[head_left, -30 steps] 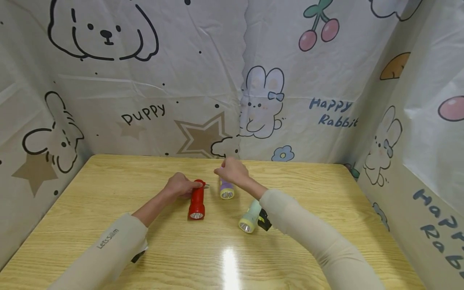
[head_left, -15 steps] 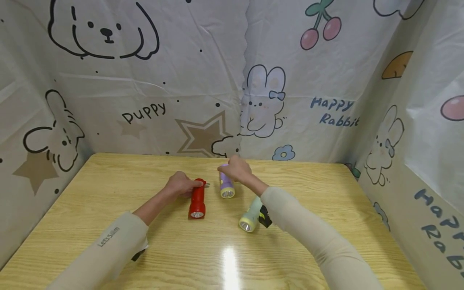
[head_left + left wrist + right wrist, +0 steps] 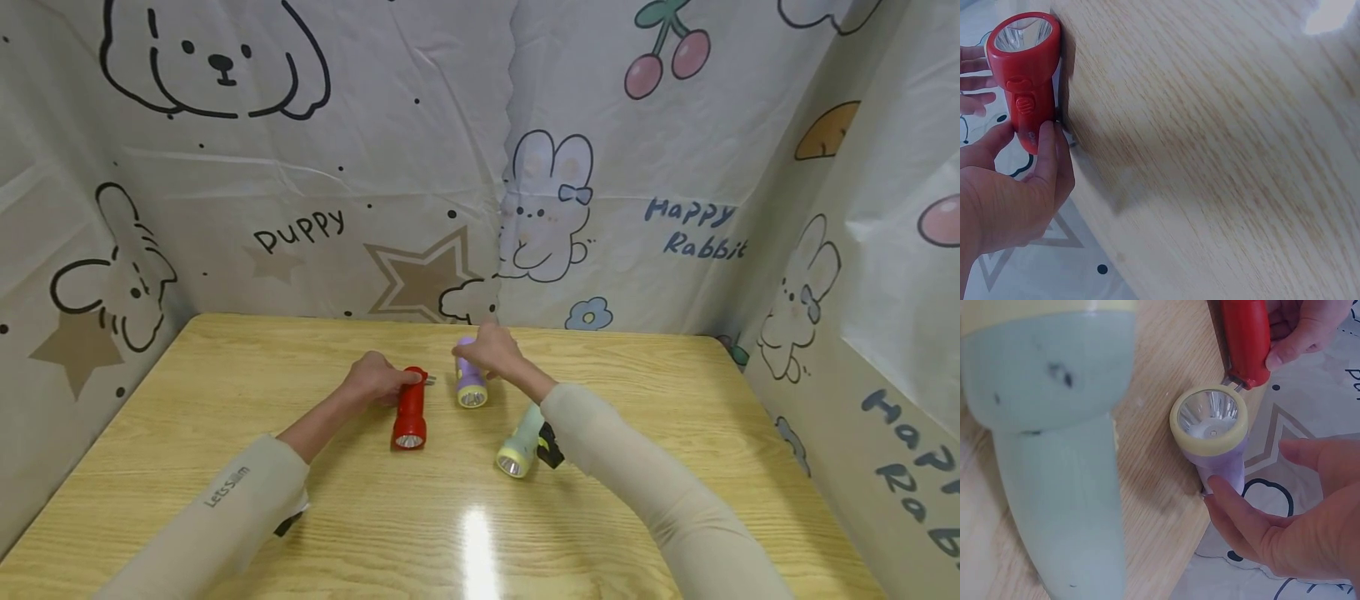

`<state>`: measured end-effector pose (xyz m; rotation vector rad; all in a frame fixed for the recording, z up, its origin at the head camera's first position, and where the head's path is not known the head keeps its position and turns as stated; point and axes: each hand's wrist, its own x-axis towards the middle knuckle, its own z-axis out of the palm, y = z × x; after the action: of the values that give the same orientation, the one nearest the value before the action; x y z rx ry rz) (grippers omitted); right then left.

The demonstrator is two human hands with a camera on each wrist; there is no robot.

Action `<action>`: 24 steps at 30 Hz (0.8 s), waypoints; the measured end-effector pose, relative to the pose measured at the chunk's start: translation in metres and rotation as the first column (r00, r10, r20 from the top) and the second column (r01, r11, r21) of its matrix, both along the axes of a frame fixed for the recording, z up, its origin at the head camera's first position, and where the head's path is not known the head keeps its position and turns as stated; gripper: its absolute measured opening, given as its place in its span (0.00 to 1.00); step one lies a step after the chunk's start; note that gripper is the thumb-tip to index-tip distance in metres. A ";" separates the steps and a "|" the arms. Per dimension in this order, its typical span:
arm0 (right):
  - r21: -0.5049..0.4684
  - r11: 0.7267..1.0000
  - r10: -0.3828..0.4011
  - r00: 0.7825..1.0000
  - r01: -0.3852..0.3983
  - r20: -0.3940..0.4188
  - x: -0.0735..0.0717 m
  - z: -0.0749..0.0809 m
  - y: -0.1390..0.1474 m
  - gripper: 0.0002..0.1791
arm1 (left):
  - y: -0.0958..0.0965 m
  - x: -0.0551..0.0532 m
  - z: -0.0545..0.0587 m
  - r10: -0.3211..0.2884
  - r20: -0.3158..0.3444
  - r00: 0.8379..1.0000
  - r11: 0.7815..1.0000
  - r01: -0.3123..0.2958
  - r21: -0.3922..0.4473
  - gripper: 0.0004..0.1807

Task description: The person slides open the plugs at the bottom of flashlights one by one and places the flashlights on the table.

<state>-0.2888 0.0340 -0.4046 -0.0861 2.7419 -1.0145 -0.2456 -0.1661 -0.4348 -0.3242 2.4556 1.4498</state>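
A red flashlight (image 3: 410,412) lies on the wooden table with its lens toward the near edge. My left hand (image 3: 372,379) pinches its tail end between thumb and fingers, and metal prongs (image 3: 430,380) stick out from its side there. To its right is a purple flashlight (image 3: 472,379) with a yellow lens ring. My right hand (image 3: 1297,512) is beside it; the fingertips touch its body while the thumb stands apart. A pale green flashlight (image 3: 525,433) lies nearer, partly hidden by the right sleeve in the head view and large in the right wrist view.
A printed cloth (image 3: 420,167) with cartoon animals hangs behind the table and along both sides. The wooden table (image 3: 375,533) carries a bright light reflection near its front. A black wrist strap (image 3: 550,446) shows beside the green flashlight, under the right sleeve.
My right hand has shifted slightly right, uncovering more of the purple flashlight's body. The left hand keeps its pinch on the red flashlight, and the head view has tilted a little.
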 end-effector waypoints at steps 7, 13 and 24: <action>-0.012 1.000 -0.005 1.000 0.005 0.017 0.000 -0.003 -0.002 0.19 | -0.001 0.000 0.001 -0.012 -0.004 1.000 1.000 0.012 0.000 0.14; 0.024 1.000 0.015 1.000 -0.015 -0.015 0.001 -0.004 -0.003 0.24 | -0.001 0.000 0.002 -0.019 -0.005 1.000 1.000 0.019 -0.007 0.14; 0.097 0.995 0.033 0.999 -0.031 -0.019 -0.002 -0.013 -0.005 0.19 | -0.001 0.002 0.001 -0.023 -0.019 1.000 1.000 0.023 -0.002 0.15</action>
<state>-0.2911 0.0289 -0.4181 -0.1253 2.7938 -0.8756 -0.2436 -0.1675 -0.4334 -0.2826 2.4674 1.4478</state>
